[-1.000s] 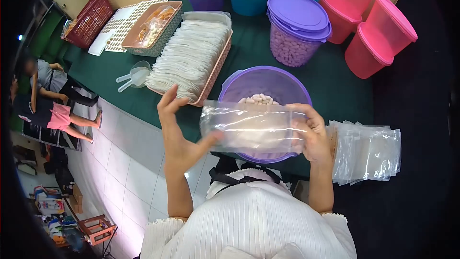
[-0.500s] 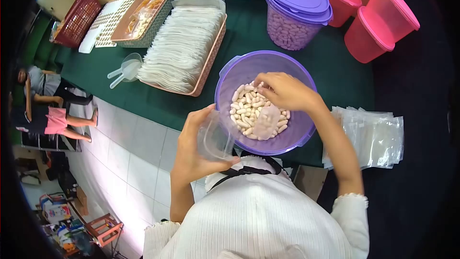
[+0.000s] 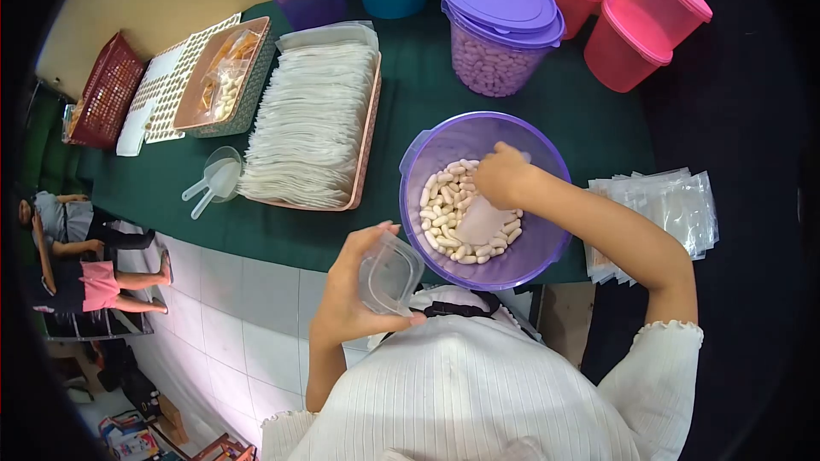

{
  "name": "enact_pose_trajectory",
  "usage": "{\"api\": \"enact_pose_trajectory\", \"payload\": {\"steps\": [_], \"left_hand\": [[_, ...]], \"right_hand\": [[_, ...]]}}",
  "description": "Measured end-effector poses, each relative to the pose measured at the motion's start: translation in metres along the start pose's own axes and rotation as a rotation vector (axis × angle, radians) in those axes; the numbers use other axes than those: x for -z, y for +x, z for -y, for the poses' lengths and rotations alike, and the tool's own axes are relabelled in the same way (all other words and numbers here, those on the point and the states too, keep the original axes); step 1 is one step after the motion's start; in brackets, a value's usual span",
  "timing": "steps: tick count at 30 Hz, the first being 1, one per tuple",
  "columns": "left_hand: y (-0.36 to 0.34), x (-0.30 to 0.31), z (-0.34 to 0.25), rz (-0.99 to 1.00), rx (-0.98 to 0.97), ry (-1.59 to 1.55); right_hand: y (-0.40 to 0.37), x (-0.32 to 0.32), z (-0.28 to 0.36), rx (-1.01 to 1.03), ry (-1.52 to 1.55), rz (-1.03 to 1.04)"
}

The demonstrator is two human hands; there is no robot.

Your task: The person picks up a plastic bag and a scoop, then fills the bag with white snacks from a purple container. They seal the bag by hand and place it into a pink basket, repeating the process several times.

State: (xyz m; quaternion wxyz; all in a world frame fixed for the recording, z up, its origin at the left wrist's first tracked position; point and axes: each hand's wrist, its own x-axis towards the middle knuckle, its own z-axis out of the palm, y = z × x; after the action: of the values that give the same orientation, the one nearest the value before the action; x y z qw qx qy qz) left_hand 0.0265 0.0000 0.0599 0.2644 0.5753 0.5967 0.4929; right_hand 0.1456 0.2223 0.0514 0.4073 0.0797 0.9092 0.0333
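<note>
A purple bowl [image 3: 547,239] holds a layer of pale, oblong, nut-like pieces [image 3: 442,213]. Inside it, my right hand [image 3: 504,177] is closed on a translucent scoop [image 3: 483,224], whose blade rests among the pieces. My left hand [image 3: 348,290] grips a small clear plastic container [image 3: 393,275] by its sides, just left of the bowl's near rim. Nothing shows inside that container. The fingers of my right hand are partly hidden behind its back.
Left of the bowl, a basket [image 3: 363,172] is packed with white packets, beside two scoops [image 3: 215,177]. A lidded purple tub [image 3: 500,34] and pink tubs [image 3: 628,47] stand behind. Clear plastic bags [image 3: 653,213] lie right. Two people [image 3: 94,256] are far left.
My right hand, earlier with loosely curled fingers above the pieces, is now closed on the scoop. My left hand still holds the clear container. The whole view has shifted somewhat.
</note>
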Motion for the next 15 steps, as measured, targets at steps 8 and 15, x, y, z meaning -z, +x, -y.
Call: {"api": "enact_pose_trajectory", "payload": {"steps": [8,15], "left_hand": [[0.018,-0.003,0.009,0.236,-0.033,-0.018],[0.023,0.003,0.017,0.283,-0.002,-0.105]], "right_hand": [[0.021,-0.015,0.013,-0.657,-0.048,-0.311],[0.041,-0.03,-0.002,-0.284,0.261,-0.313]]}}
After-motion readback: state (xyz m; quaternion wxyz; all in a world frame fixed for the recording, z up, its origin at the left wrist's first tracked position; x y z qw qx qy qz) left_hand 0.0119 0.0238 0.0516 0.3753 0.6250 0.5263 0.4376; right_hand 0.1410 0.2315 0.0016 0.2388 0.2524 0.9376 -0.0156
